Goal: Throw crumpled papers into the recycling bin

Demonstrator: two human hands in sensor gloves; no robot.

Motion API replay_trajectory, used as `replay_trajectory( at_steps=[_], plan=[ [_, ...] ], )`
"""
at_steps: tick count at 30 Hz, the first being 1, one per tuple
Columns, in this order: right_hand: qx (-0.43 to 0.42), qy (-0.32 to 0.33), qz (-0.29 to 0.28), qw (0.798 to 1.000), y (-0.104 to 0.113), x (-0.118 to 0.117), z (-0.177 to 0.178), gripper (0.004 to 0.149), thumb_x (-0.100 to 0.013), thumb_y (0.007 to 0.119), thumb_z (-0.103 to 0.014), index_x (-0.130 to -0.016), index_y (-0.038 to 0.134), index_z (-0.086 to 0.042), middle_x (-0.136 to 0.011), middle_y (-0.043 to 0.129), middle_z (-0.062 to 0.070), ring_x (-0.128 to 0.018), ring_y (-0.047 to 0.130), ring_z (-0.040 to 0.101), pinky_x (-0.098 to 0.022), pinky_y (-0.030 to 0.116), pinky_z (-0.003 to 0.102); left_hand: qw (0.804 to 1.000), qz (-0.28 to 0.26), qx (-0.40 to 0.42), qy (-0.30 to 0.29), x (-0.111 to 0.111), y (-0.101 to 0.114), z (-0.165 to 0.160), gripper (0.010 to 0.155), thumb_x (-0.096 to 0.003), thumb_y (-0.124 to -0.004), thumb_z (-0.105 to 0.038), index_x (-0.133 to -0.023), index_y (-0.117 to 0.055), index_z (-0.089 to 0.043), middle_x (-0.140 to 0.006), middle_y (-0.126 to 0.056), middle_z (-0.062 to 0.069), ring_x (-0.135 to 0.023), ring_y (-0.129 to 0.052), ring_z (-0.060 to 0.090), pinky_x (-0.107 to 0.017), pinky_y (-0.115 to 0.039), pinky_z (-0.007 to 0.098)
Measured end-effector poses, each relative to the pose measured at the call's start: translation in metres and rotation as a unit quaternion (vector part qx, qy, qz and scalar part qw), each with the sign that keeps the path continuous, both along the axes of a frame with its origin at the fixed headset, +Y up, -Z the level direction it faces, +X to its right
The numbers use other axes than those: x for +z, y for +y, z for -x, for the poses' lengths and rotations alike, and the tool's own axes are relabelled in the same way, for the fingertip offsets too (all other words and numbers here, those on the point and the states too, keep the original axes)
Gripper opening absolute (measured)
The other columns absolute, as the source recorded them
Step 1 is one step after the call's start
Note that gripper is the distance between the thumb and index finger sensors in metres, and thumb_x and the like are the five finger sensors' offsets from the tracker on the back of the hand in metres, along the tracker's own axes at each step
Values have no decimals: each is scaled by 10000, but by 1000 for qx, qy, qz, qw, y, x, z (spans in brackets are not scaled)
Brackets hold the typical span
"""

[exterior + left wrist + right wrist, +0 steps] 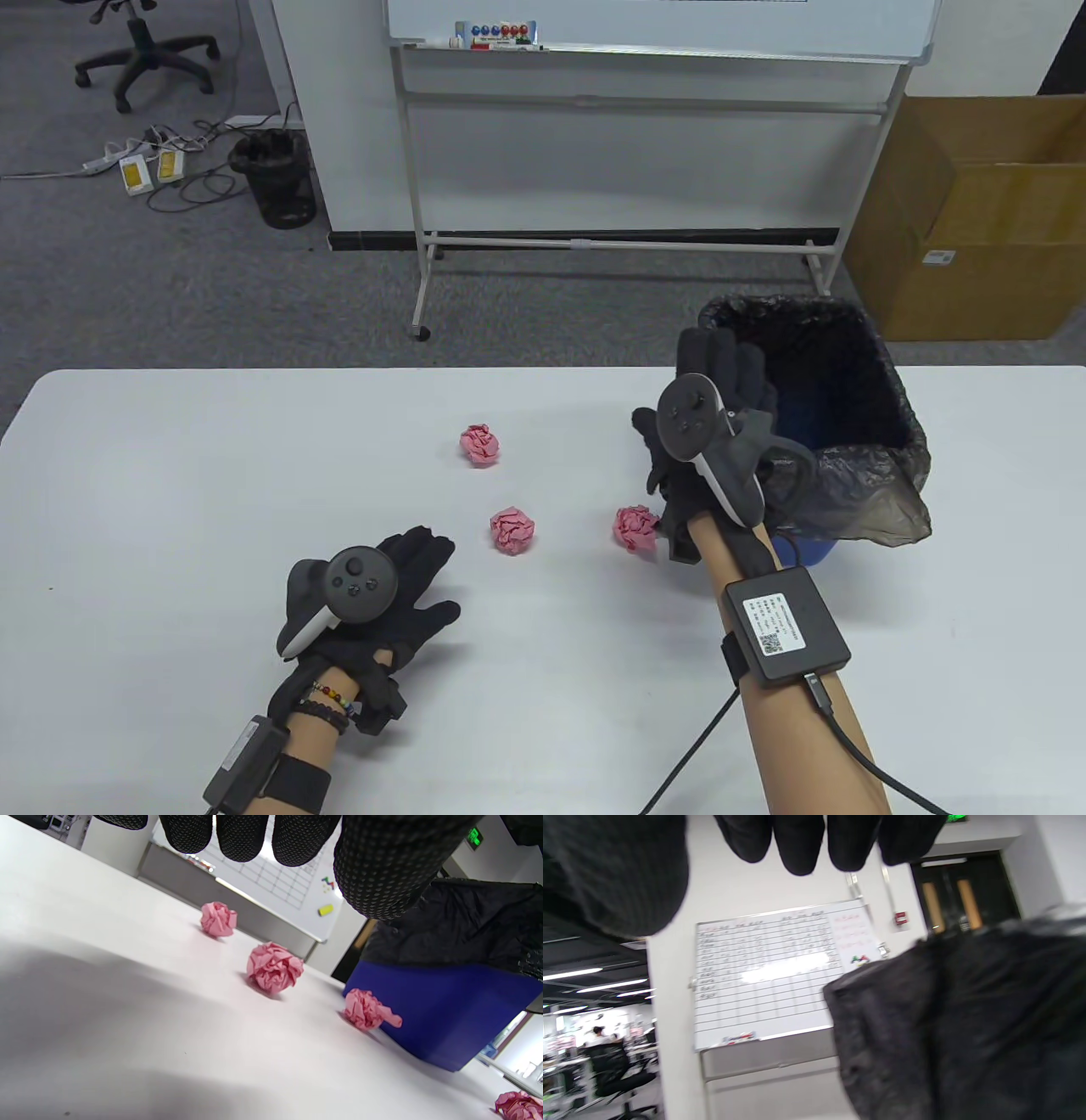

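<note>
Three pink crumpled papers lie on the white table [170,475]: one at the far middle [481,444], one nearer [513,531], one [636,526] right beside my right wrist. The left wrist view shows them in a row [218,918], [275,966], [367,1010], plus another paper [519,1105] at its bottom right corner. The blue bin with a black bag [848,399] stands at the table's right. My right hand [721,365] is raised at the bin's left rim, fingers extended, nothing in it. My left hand [420,577] rests flat on the table, open and empty.
A wheeled whiteboard [645,34] stands behind the table, a cardboard box [976,229] at the far right. A black mesh waste basket [276,178] and cables lie on the floor at the far left. A cable runs from my right forearm unit [785,624].
</note>
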State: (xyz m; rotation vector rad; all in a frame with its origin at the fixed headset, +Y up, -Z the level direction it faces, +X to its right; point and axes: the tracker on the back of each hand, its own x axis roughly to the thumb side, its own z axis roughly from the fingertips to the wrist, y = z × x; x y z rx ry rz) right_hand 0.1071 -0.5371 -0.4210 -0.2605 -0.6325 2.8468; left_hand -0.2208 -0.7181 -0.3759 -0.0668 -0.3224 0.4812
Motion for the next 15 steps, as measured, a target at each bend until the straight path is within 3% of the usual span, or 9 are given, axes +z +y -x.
replay_trajectory(
  at_steps=[5, 15],
  plan=[
    [27, 60, 43, 997, -20, -3, 40, 914, -312, 875, -572, -1081, 448, -322, -1167, 527, -4, -1103, 558, 305, -763, 570, 491, 1000, 0, -2, 0, 0, 0, 0, 773, -456, -833, -488, -1107, -511, -225, -1222, -431, 139, -1113, -439, 468, -746, -439, 684],
    [35, 134, 133, 981, -87, -24, 104, 893, -319, 876, -558, -1075, 462, -327, -1150, 571, -4, -1073, 637, 301, -738, 627, 474, 1000, 2, -1, -1, 0, 0, 0, 777, -457, -831, -490, -1109, -505, -222, -1223, -425, 142, -1113, -434, 469, -746, -436, 684]
  ],
)
